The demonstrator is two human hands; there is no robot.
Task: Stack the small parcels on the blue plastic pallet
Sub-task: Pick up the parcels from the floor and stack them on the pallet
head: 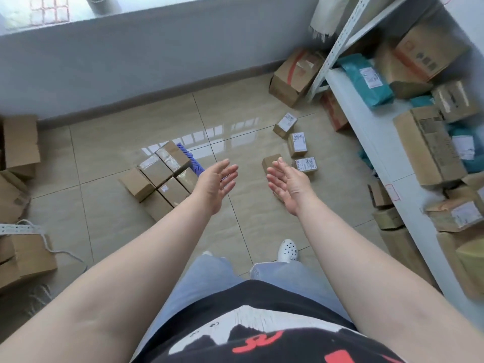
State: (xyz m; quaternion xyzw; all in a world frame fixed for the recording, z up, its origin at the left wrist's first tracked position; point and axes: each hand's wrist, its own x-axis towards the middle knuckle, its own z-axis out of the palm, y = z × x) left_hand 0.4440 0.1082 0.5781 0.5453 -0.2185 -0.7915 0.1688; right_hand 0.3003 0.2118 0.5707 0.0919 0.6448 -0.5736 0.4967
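Note:
A blue plastic pallet (195, 163) lies on the tiled floor, mostly covered by several small brown parcels (162, 176) packed side by side. To its right, several loose small parcels lie on the floor: a plain one (270, 161) and three with white labels (305, 165), (298, 143), (285, 124). My left hand (217, 183) is held out with palm open, just right of the stacked parcels. My right hand (288, 183) is open too, palm facing left, partly in front of the plain parcel. Both hands hold nothing.
A white metal shelf (366, 121) full of boxes and teal mailers runs along the right. A larger carton (293, 77) leans at its far end. Open cartons (18, 148) stand at the left. A wall runs behind. My white shoe (288, 249) is on the floor.

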